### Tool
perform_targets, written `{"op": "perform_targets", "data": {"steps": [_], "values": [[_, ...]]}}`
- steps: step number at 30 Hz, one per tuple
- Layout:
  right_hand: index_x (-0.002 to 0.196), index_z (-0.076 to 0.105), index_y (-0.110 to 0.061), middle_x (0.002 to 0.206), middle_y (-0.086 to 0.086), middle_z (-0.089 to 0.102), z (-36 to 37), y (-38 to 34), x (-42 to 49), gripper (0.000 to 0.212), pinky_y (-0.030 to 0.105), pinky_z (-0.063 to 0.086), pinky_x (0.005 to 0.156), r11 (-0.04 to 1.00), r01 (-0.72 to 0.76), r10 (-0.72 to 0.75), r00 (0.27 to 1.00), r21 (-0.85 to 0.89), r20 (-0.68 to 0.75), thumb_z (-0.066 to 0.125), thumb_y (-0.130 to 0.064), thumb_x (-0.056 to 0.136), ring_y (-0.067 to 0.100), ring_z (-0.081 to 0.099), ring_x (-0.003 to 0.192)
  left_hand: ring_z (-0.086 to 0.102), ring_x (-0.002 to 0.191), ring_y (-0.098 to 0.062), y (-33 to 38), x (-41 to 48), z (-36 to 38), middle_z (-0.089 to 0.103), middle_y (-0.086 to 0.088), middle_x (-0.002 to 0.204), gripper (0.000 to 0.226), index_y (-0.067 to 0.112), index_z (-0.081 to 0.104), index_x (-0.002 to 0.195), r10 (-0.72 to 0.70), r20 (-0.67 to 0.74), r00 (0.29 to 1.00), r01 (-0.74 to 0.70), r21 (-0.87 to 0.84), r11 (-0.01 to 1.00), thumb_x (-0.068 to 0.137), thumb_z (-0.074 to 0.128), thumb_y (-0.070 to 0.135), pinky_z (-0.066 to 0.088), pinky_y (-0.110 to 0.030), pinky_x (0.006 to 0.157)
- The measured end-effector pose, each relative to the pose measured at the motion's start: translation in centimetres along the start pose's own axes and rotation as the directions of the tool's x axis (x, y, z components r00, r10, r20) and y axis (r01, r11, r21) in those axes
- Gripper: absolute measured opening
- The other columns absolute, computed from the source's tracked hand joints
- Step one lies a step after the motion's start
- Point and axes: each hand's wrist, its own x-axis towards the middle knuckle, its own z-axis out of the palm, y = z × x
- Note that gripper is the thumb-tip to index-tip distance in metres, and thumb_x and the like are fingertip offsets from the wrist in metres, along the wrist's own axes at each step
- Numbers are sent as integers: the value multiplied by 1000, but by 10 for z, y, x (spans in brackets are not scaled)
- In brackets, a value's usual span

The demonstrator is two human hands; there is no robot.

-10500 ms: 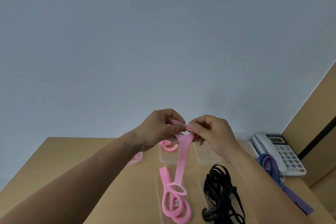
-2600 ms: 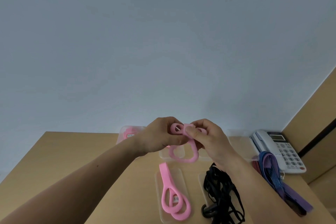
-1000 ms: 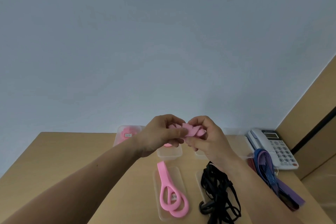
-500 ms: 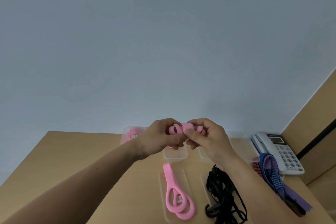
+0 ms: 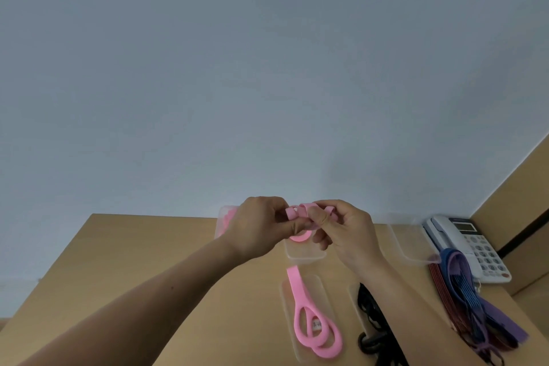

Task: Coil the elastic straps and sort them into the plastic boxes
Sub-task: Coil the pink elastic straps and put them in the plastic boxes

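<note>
A pink elastic strap (image 5: 303, 212), wound into a small bundle of loops, is held up in the lower middle of the frame, above the wooden desk (image 5: 142, 261) and pinched between both hands. The left hand (image 5: 258, 226) grips its left side with curled fingers and the thumb pressed underneath; the right hand (image 5: 346, 230) grasps the right side, thumb tip on the front of the bundle and fingers curled round behind it. Directly below the hands stands a clear plastic box (image 5: 304, 253) with a pink coil (image 5: 300, 237) showing in it. Behind the left hand, further left, a second clear box (image 5: 221, 221) also holds something pink, mostly hidden. A third clear box (image 5: 411, 246) stands to the right, near a white telephone (image 5: 471, 244) at the right edge. Toward the bottom of the frame a loose pink strap (image 5: 313, 333) lies looped on a flat clear plastic piece (image 5: 322, 285), and just to its right a tangle of black straps (image 5: 371, 318) lies partly hidden under the right forearm. In the lower right, a bundle of blue, purple and dark red straps (image 5: 463, 291) stretches from in front of the telephone to the desk's near edge. A plain pale wall (image 5: 267, 68) fills the upper part.
</note>
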Motion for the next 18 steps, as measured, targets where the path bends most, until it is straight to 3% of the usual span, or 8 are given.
{"op": "perform_targets", "data": {"steps": [3,6,9,11,13,15,18], "values": [[87,76,-25,72,5,72,8,2,-2,28,23,51,49,1000,4,-5,1000,-13,-29,78,-48,72,15,66,56,43,53,-2,-12,-1,-7,51,15,55,39,15,64,71,-40,74,996,51,-153,987,76,80,50,35,-16,52],[90,74,-19,69,3,72,11,4,0,34,22,51,49,1000,1,-2,998,-20,-64,79,-46,70,14,67,56,56,66,4,-21,-1,-4,62,21,70,27,19,66,92,-41,161,986,81,-246,966,83,76,43,43,-10,60],[88,75,-22,71,4,72,10,8,3,32,24,52,49,999,-32,30,998,-44,-52,79,-48,70,16,66,56,69,85,-12,-23,2,4,72,6,94,34,21,56,119,-35,249,968,139,-412,901,91,70,32,54,-22,72],[88,75,-23,72,5,72,8,15,4,30,25,51,50,997,-59,58,998,-48,-33,78,-48,71,17,66,57,71,88,-22,-24,8,7,73,-9,98,30,19,58,121,-14,270,963,136,-437,889,94,67,28,57,-28,73],[92,73,-23,74,5,73,4,26,8,31,24,51,51,994,-92,91,995,-52,-31,77,-47,73,17,66,58,71,84,-23,-30,16,12,74,-11,93,26,20,61,119,-17,277,961,132,-404,905,94,67,27,58,-31,74],[100,71,-23,81,1,73,1,38,16,32,22,52,55,984,-115,114,993,-136,-17,76,-45,78,12,67,64,69,77,-19,-37,25,17,74,-12,89,27,19,61,119,-64,292,954,177,-381,908,94,67,25,57,-33,76],[110,64,-32,99,-17,67,-10,59,33,36,12,47,71,882,6,-1,1000,-470,11,81,-36,78,-1,62,88,68,73,-17,-50,40,28,71,-16,86,25,11,62,118,-204,327,923,348,-477,807,94,67,18,57,-30,71]]}}
